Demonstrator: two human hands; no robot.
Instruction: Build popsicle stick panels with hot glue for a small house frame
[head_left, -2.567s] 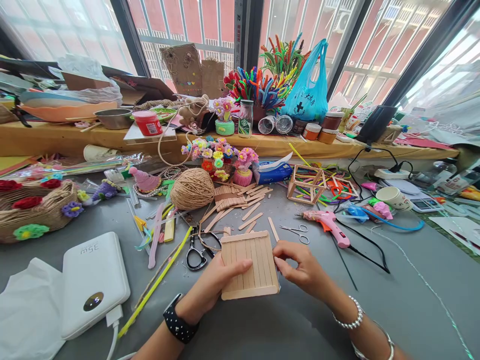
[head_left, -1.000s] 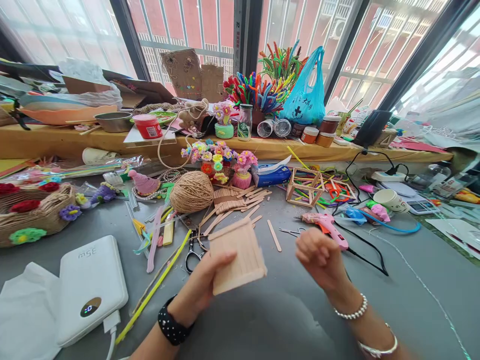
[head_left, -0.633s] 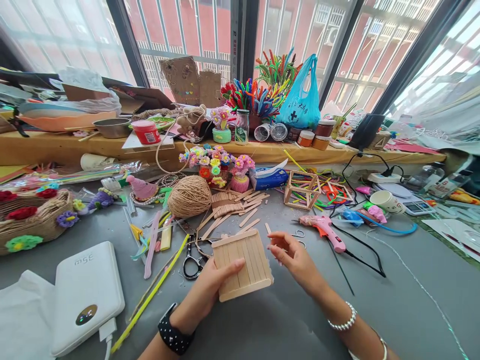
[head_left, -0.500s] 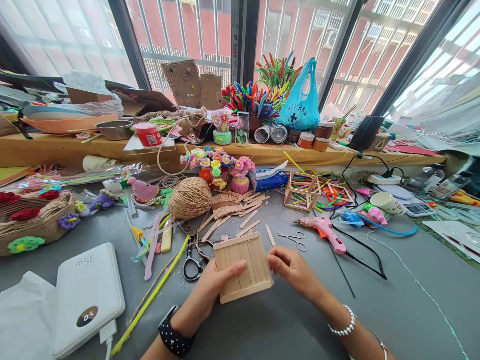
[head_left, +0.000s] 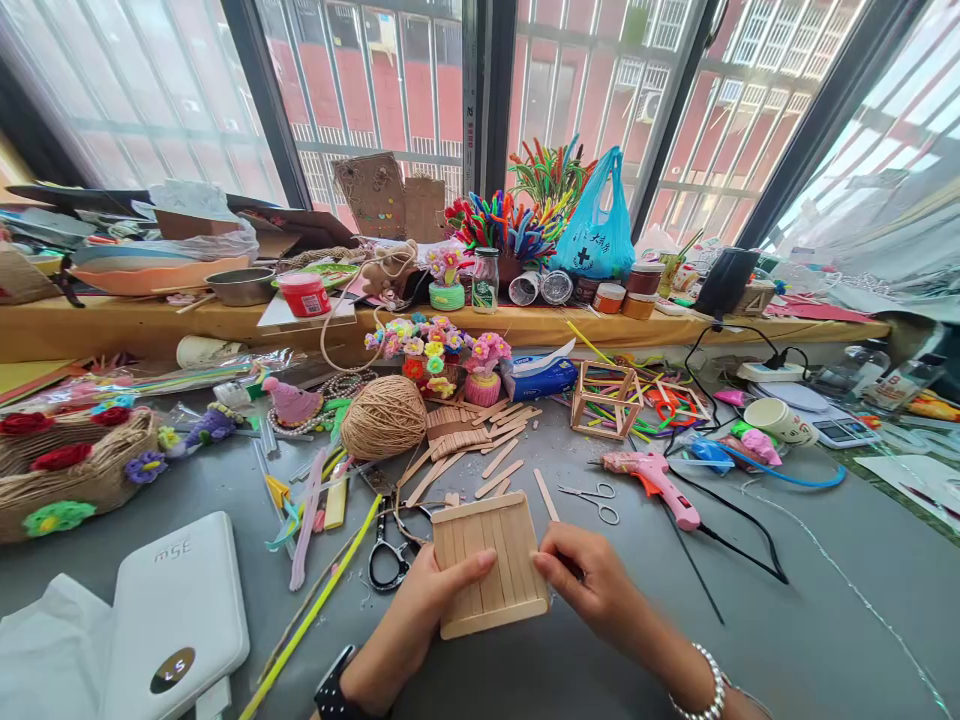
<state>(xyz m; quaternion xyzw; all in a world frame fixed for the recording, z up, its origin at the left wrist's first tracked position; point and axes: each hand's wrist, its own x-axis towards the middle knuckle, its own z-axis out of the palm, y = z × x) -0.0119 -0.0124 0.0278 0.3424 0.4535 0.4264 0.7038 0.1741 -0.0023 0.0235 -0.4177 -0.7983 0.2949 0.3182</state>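
Note:
A square panel of wooden craft sticks (head_left: pixel 511 556), with several sticks side by side and one across each end, is tilted up above the grey table. My left hand (head_left: pixel 435 605) grips it from the left, thumb flat on its face and fingers behind. At the panel's right edge, my right hand (head_left: pixel 589 580) is closed, its thumb tip on the edge and its other fingers curled partly out of sight. Just beyond that hand lies a loose craft stick (head_left: pixel 547 495). Small scissors (head_left: pixel 596 500) rest further right, and black-handled scissors (head_left: pixel 388 562) are left of the panel.
A pink glue gun (head_left: pixel 656 485) with a black cord lies to the right. Behind are loose craft sticks (head_left: pixel 504 465), a twine ball (head_left: pixel 384 417) and a wooden stick frame (head_left: pixel 606 400). A white power bank (head_left: pixel 180 600) and a yellow pipe cleaner (head_left: pixel 322 595) lie left.
The whole view has shifted, so things appear lower. My right thumb now lies against the panel's right edge, with the hand turned slightly. The left hand keeps its hold on the panel.

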